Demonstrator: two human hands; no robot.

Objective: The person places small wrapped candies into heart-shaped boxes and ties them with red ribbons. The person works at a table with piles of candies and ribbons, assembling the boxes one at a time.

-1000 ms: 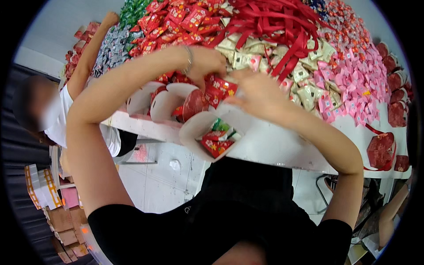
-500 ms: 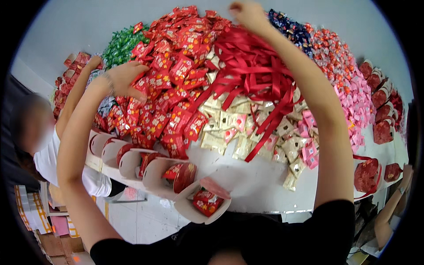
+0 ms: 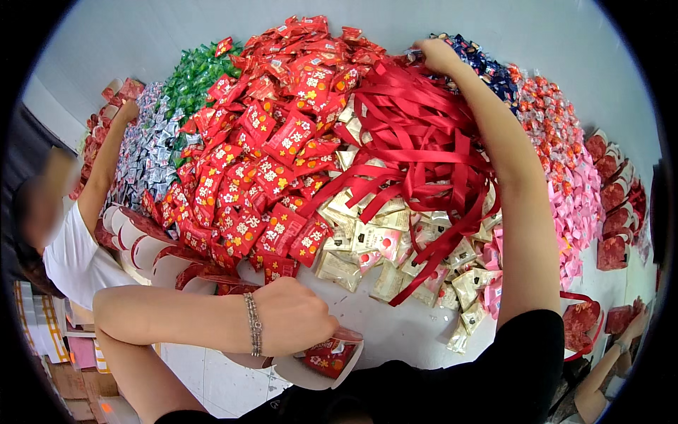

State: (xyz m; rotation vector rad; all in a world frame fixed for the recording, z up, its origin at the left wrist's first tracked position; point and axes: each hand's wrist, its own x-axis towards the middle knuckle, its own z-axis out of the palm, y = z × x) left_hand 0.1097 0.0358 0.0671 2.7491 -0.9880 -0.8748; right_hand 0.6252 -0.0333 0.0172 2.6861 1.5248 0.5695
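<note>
My left hand (image 3: 293, 318) is low over the nearest white box (image 3: 305, 374), back of the hand up and fingers curled. Its fingertips are hidden, so what it may hold does not show. Inside that box lies a red candy packet (image 3: 330, 357). At the far side my right hand (image 3: 438, 56) has its fingers bent down at the edge of the dark blue wrapped candies (image 3: 480, 63), beyond a tangle of red ribbons (image 3: 409, 127). Anything between those fingers is too small to make out. Left of the ribbons rises a big heap of red candy packets (image 3: 272, 141).
Cream packets (image 3: 360, 237) lie in front of the ribbons. Green candies (image 3: 201, 74), silver candies (image 3: 145, 131), orange candies (image 3: 547, 116) and pink candies (image 3: 568, 194) are heaped around. Open boxes (image 3: 166, 265) line the left edge. Co-workers' arms (image 3: 106, 162) reach in from both sides.
My left hand has come from the red packets down to the nearest box. My right hand has moved from above the far edge down to the dark blue candies. The left co-worker's hand has shifted left.
</note>
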